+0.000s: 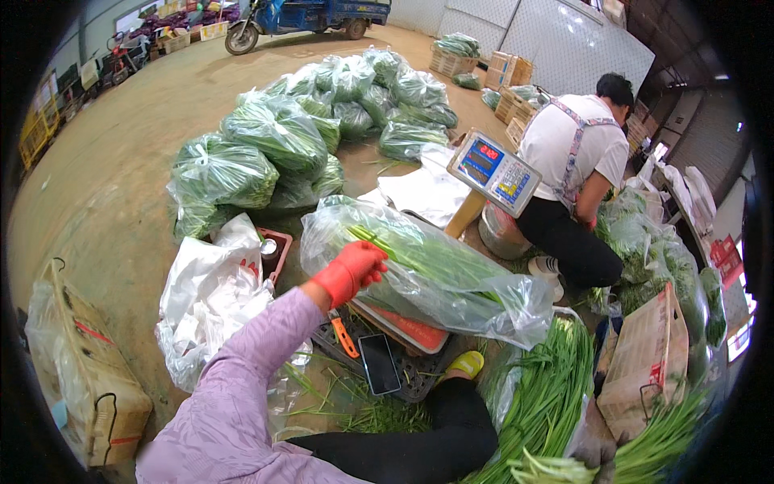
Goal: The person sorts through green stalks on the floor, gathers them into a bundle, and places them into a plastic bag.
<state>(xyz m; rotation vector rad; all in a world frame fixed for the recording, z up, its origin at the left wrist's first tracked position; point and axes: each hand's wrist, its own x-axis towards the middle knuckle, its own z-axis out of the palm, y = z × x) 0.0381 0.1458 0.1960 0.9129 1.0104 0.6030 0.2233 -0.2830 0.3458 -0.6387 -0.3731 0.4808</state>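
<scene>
My left hand (pixel 357 271), in a red glove, is over a long clear plastic bag (pixel 423 272) of green leafy stalks. Its fingers curl beside several bright stalks (pixel 370 239); whether they grip any is unclear. The bag rests on the red-topped platform (pixel 417 330) of a weighing scale, whose lit display head (pixel 493 172) stands on a post behind. My right hand is out of view. To my right, loose long green stalks (pixel 553 375) lie in an open plastic bag. A phone (pixel 379 363) and an orange-handled knife (pixel 343 336) lie before the platform on a black crate.
Filled bags (pixel 254 139) are piled ahead. White plastic bags (pixel 211 296) sit left, near a plastic crate (pixel 91 363). A person (pixel 574 151) bends over greens at right, behind another crate (pixel 644 357). A blue three-wheeled truck (pixel 320 15) stands far back.
</scene>
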